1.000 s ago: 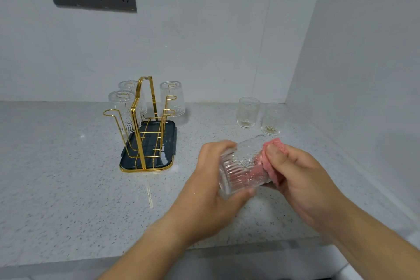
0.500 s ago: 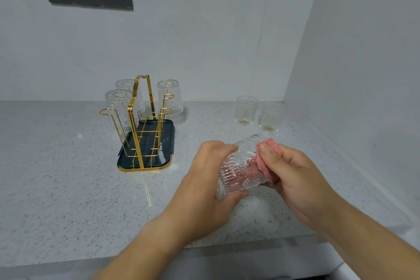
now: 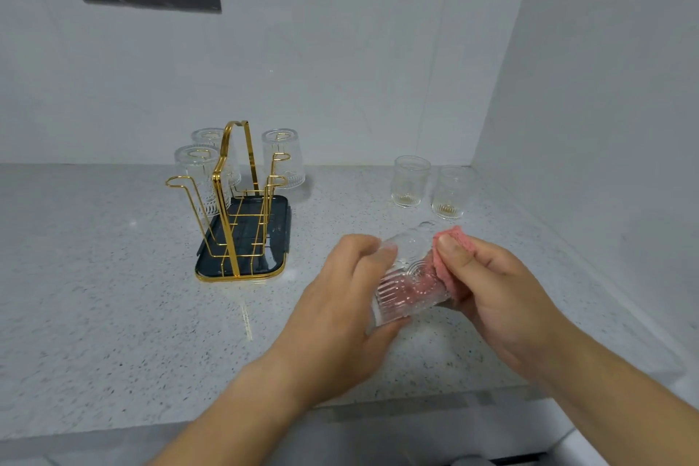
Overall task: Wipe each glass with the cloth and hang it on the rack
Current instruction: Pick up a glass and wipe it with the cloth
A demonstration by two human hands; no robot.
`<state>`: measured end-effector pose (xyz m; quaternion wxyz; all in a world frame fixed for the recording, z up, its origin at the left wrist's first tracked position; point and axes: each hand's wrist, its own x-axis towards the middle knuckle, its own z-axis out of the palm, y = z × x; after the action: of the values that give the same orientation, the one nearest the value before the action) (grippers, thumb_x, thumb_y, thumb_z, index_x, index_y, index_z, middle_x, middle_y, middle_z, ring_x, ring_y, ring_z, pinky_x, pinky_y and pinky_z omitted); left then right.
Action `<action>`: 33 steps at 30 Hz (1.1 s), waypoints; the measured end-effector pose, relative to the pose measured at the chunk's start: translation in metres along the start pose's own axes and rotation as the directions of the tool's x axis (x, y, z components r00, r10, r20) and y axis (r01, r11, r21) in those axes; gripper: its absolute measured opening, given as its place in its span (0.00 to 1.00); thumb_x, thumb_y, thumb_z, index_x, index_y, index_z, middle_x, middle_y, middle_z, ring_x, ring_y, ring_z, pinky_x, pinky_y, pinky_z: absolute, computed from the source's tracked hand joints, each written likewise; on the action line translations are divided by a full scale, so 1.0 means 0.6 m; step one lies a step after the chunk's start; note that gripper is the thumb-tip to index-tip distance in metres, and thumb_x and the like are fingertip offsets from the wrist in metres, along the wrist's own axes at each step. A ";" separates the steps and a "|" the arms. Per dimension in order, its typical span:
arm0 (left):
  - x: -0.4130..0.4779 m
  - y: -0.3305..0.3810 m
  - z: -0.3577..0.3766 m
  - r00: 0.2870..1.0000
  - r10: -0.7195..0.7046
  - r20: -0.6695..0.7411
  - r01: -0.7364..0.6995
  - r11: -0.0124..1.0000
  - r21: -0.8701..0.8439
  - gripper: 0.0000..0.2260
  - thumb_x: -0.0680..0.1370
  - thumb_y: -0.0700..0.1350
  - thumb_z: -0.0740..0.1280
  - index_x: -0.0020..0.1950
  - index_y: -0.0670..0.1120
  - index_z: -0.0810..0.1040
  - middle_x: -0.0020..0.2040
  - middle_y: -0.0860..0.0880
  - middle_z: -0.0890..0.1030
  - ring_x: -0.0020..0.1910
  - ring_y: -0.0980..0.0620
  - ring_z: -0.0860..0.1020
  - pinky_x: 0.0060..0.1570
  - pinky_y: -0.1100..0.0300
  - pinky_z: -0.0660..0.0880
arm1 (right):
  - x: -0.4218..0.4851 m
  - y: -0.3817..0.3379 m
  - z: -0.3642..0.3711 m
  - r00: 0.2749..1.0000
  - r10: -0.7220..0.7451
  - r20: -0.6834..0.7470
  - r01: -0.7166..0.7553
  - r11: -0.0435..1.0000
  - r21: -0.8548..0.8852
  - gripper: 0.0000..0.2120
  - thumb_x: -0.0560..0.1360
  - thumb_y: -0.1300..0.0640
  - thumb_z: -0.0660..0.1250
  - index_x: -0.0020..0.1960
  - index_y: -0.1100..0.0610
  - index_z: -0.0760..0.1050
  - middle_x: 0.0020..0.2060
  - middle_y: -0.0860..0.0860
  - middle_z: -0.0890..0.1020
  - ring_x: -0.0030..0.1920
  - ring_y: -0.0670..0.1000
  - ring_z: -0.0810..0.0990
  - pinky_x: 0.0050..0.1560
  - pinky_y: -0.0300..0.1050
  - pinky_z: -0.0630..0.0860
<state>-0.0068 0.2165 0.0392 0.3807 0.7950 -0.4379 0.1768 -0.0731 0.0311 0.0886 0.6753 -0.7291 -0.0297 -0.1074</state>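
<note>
Ribbed glass (image 3: 410, 289), clasped by the left hand (image 3: 340, 314), pink cloth (image 3: 454, 238) pinched into it by the right hand (image 3: 503, 299), could be dropped if overtwisted.

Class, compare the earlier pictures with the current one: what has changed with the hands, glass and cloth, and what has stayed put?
Little moved. The left hand still grips the glass and the right hand still pinches the pink cloth at its mouth; the glass seems to have turned slightly. The rack and other glasses stayed.
</note>
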 end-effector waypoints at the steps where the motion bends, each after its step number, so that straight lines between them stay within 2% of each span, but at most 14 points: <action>1: 0.001 0.001 0.000 1.000 -0.016 0.001 0.016 0.999 -0.034 0.35 0.75 0.53 0.76 0.74 0.58 0.59 0.67 0.57 0.68 0.64 0.58 0.75 0.60 0.64 0.77 | 0.000 0.001 0.001 1.000 -0.011 -0.001 0.011 0.999 -0.038 0.22 0.80 0.43 0.62 0.31 0.53 0.76 0.31 0.49 0.76 0.36 0.48 0.77 0.44 0.40 0.76; 4: 0.008 0.029 -0.011 0.912 -0.353 0.210 0.411 0.776 -0.479 0.33 0.76 0.60 0.73 0.75 0.65 0.57 0.60 0.70 0.75 0.60 0.63 0.79 0.60 0.64 0.77 | -0.006 -0.005 0.003 0.994 -0.109 -0.011 0.104 0.967 -0.232 0.21 0.79 0.42 0.60 0.33 0.53 0.71 0.30 0.44 0.72 0.33 0.45 0.71 0.40 0.35 0.72; 7: 0.020 0.028 -0.016 0.766 -0.482 0.426 0.617 0.363 -0.698 0.27 0.76 0.63 0.71 0.70 0.52 0.71 0.56 0.48 0.86 0.48 0.47 0.87 0.51 0.45 0.85 | -0.011 -0.002 0.004 0.991 -0.132 0.006 0.130 0.963 -0.235 0.20 0.81 0.41 0.62 0.35 0.51 0.76 0.31 0.48 0.77 0.35 0.50 0.78 0.44 0.46 0.80; 10: 0.026 0.023 -0.019 0.698 -0.442 0.563 0.657 0.083 -0.749 0.28 0.73 0.55 0.74 0.67 0.42 0.74 0.49 0.44 0.86 0.40 0.45 0.85 0.39 0.51 0.85 | -0.013 0.001 0.002 0.983 -0.182 0.038 0.185 0.944 -0.271 0.19 0.79 0.40 0.62 0.36 0.51 0.75 0.32 0.52 0.76 0.36 0.55 0.76 0.44 0.50 0.79; 11: 0.025 0.026 -0.019 0.733 -0.432 0.527 0.626 0.121 -0.771 0.25 0.74 0.52 0.75 0.66 0.43 0.73 0.49 0.45 0.85 0.40 0.47 0.85 0.39 0.53 0.84 | -0.012 0.002 -0.001 0.981 -0.187 0.042 0.191 0.940 -0.283 0.19 0.79 0.41 0.62 0.35 0.52 0.74 0.31 0.51 0.74 0.35 0.54 0.74 0.42 0.46 0.77; 13: 0.017 0.026 -0.013 0.867 -0.394 0.305 0.487 0.542 -0.685 0.22 0.75 0.47 0.78 0.64 0.52 0.71 0.54 0.53 0.83 0.46 0.54 0.85 0.46 0.57 0.84 | -0.009 0.001 -0.001 0.985 -0.169 0.032 0.171 0.945 -0.278 0.23 0.82 0.42 0.63 0.35 0.56 0.71 0.31 0.49 0.71 0.35 0.49 0.72 0.41 0.38 0.74; 15: 0.009 0.008 -0.001 0.990 -0.135 -0.030 0.127 0.973 -0.192 0.28 0.73 0.46 0.80 0.66 0.57 0.68 0.62 0.57 0.77 0.58 0.56 0.80 0.57 0.60 0.80 | -0.005 0.001 0.001 0.994 -0.105 -0.002 0.104 0.982 -0.158 0.24 0.82 0.42 0.60 0.33 0.56 0.70 0.31 0.48 0.72 0.35 0.46 0.73 0.44 0.39 0.74; 17: 0.007 0.003 0.006 0.994 0.006 -0.109 -0.010 0.999 -0.032 0.33 0.73 0.48 0.80 0.71 0.57 0.66 0.66 0.56 0.72 0.65 0.55 0.75 0.63 0.59 0.77 | -0.003 0.000 0.002 0.998 -0.069 -0.012 0.068 0.996 -0.057 0.24 0.82 0.42 0.61 0.33 0.56 0.71 0.31 0.50 0.74 0.35 0.47 0.76 0.43 0.40 0.76; 19: 0.012 0.021 -0.005 0.968 -0.250 0.023 0.243 0.912 -0.329 0.29 0.74 0.53 0.78 0.68 0.63 0.65 0.62 0.67 0.74 0.62 0.60 0.79 0.61 0.62 0.78 | -0.004 -0.002 0.003 0.996 -0.087 -0.003 0.086 0.990 -0.115 0.23 0.82 0.43 0.61 0.35 0.57 0.74 0.32 0.50 0.78 0.35 0.47 0.78 0.43 0.38 0.77; 21: 0.019 0.031 -0.012 0.846 -0.429 0.316 0.522 0.549 -0.652 0.23 0.74 0.62 0.72 0.66 0.61 0.70 0.55 0.61 0.83 0.51 0.53 0.86 0.54 0.53 0.84 | -0.007 -0.006 0.004 0.990 -0.137 0.018 0.138 0.968 -0.209 0.18 0.79 0.45 0.61 0.33 0.50 0.74 0.29 0.42 0.75 0.33 0.42 0.75 0.40 0.33 0.73; 25: 0.030 0.014 -0.028 0.667 -0.434 0.606 0.709 0.118 -0.696 0.27 0.75 0.58 0.71 0.64 0.39 0.80 0.48 0.41 0.86 0.43 0.43 0.85 0.40 0.49 0.85 | -0.013 -0.002 0.004 0.984 -0.162 0.072 0.176 0.944 -0.279 0.18 0.81 0.42 0.64 0.33 0.44 0.74 0.30 0.43 0.75 0.34 0.42 0.73 0.40 0.34 0.72; 27: 0.026 0.016 -0.024 0.716 -0.430 0.549 0.669 0.201 -0.715 0.23 0.75 0.55 0.72 0.62 0.40 0.82 0.49 0.42 0.86 0.45 0.45 0.85 0.41 0.53 0.84 | -0.014 0.000 0.000 0.983 -0.170 0.075 0.185 0.931 -0.315 0.18 0.79 0.41 0.62 0.34 0.48 0.73 0.30 0.47 0.72 0.34 0.44 0.72 0.40 0.35 0.72; 31: 0.005 0.013 -0.005 0.967 -0.247 0.066 0.255 0.952 -0.166 0.26 0.73 0.56 0.77 0.68 0.58 0.71 0.61 0.61 0.77 0.57 0.60 0.78 0.55 0.64 0.77 | -0.007 0.000 0.001 0.995 -0.091 0.045 0.101 0.948 -0.301 0.21 0.81 0.45 0.60 0.31 0.50 0.72 0.28 0.42 0.71 0.31 0.42 0.70 0.38 0.31 0.70; 33: 0.007 0.008 0.003 0.995 -0.098 0.024 0.097 0.994 0.050 0.32 0.72 0.59 0.75 0.72 0.57 0.66 0.64 0.59 0.73 0.60 0.57 0.75 0.57 0.62 0.76 | -0.004 -0.004 0.004 0.998 -0.052 0.037 0.060 0.962 -0.265 0.22 0.82 0.51 0.61 0.30 0.46 0.77 0.27 0.40 0.77 0.30 0.38 0.75 0.38 0.29 0.72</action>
<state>-0.0086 0.2116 0.0426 0.3635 0.8268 -0.3992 0.1580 -0.0758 0.0342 0.0904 0.5675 -0.8136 -0.0457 -0.1185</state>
